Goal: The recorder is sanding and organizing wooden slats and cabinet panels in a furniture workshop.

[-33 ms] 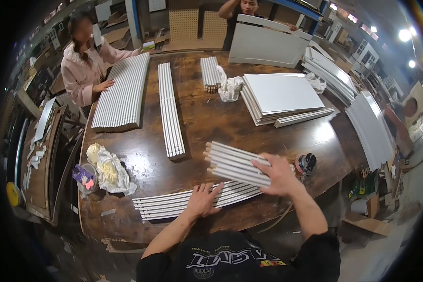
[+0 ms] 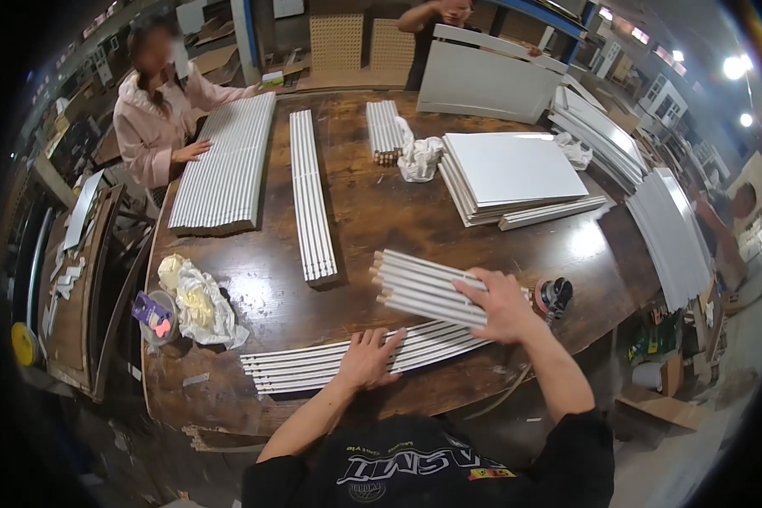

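Note:
A bundle of short white sticks with bare wood-coloured ends (image 2: 423, 286) is gripped by my right hand (image 2: 504, 306), thumb across the top. It slants over the right part of a row of long white grooved strips (image 2: 300, 366) lying side by side near the table's front edge. On that row rests my left hand (image 2: 371, 357), fingers spread and holding nothing. The strips' right ends are hidden beneath the bundle and my right hand. Just right of that hand sits a dark round power sander (image 2: 555, 296).
The brown table (image 2: 432, 224) carries a wide stack of white strips (image 2: 224, 169), a narrow stack (image 2: 311, 195), a short bundle (image 2: 384, 131), white panels (image 2: 512, 168) and crumpled wrapping (image 2: 201, 309) beside a tub (image 2: 157, 317). A person in pink (image 2: 148, 127) touches the wide stack; another holds a panel (image 2: 487, 76).
The whole view has shifted very slightly. Both my hands keep their places on the strips and the bundle.

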### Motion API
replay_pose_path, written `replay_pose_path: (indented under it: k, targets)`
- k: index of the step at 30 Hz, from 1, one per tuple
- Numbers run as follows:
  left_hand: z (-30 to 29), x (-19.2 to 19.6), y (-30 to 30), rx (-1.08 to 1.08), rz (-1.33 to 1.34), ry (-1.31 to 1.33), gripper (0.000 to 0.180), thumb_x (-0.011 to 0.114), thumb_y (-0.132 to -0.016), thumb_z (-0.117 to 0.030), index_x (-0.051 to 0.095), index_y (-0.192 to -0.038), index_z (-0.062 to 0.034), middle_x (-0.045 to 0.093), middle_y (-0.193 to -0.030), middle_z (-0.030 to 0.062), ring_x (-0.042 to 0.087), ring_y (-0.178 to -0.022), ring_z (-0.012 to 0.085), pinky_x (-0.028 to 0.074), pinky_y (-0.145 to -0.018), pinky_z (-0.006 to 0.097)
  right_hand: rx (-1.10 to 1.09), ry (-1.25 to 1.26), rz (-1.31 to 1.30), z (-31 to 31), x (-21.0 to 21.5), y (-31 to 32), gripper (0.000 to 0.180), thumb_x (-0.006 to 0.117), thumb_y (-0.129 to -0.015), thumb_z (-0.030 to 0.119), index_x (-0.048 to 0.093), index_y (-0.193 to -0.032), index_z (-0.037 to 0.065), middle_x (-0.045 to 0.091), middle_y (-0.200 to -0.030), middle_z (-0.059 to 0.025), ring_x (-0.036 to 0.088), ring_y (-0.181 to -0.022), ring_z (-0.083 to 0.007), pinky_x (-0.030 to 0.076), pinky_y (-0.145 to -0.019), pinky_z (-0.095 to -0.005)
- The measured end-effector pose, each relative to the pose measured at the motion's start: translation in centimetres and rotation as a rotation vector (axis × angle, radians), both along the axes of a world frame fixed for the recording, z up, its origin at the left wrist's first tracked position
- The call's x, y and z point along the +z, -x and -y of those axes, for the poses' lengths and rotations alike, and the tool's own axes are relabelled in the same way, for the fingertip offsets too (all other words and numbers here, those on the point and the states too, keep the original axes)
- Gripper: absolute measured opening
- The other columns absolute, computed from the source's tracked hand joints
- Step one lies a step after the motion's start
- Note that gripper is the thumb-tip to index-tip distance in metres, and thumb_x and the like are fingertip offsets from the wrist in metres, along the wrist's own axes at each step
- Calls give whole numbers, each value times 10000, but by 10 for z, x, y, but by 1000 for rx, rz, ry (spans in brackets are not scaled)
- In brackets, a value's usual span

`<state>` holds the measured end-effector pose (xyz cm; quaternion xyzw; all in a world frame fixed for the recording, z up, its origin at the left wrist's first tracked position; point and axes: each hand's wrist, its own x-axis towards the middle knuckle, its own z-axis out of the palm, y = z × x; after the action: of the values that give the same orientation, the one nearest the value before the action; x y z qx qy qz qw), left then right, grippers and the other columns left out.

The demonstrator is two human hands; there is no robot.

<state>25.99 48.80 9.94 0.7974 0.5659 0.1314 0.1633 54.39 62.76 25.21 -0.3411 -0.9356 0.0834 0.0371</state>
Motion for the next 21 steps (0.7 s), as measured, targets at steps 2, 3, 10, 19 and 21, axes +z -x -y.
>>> replay_pose_path:
  k: [2, 3, 10, 19, 21]
  targets:
    - [1, 0, 1, -2, -12, 9, 991, 822, -753, -492, 367, -1585, -204, 548, -1326, 173, 506, -1246, 351, 379, -1058, 473, 10, 4, 108, -35, -13, 15, 912, 836, -693, 309, 482, -1533, 275, 470, -1490, -172, 503, -1279, -378, 395, -1049, -509]
    - [2, 1, 0, 4, 32, 42, 961, 809, -762, -477, 377, -1580, -216, 542, -1350, 185, 507, -1261, 367, 369, -1091, 499, 30, 7, 110, -49, -23, 19, 912, 836, -693, 309, 482, -1533, 275, 470, -1490, -172, 503, -1279, -378, 395, -1049, -509]
    - [4, 4, 3, -1, 31, 0, 956, 823, -756, -422, 381, -1571, -190, 540, -1324, 166, 520, -1252, 347, 401, -1061, 468, 128, 185, 378, -116, -103, 21, 1129, 867, -701, 328, 245, -1635, 203, 444, -1536, -121, 431, -1412, -369, 325, -1173, -541]
    - [-2, 5, 7, 19, 75, 111, 958, 828, -761, -396, 370, -1578, -192, 522, -1354, 180, 500, -1283, 358, 381, -1083, 502, 14, 101, 292, -119, -97, 12, 989, 844, -745, 276, 347, -1592, 155, 395, -1596, -174, 370, -1479, -383, 317, -1186, -568]
    - [-3, 4, 8, 12, 75, 114, 963, 828, -760, -397, 367, -1579, -189, 521, -1357, 179, 498, -1285, 356, 379, -1086, 501, -180, 21, -26, -111, -113, -28, 744, 751, -827, 280, 497, -1504, 102, 463, -1532, -236, 389, -1451, -419, 313, -1189, -551]
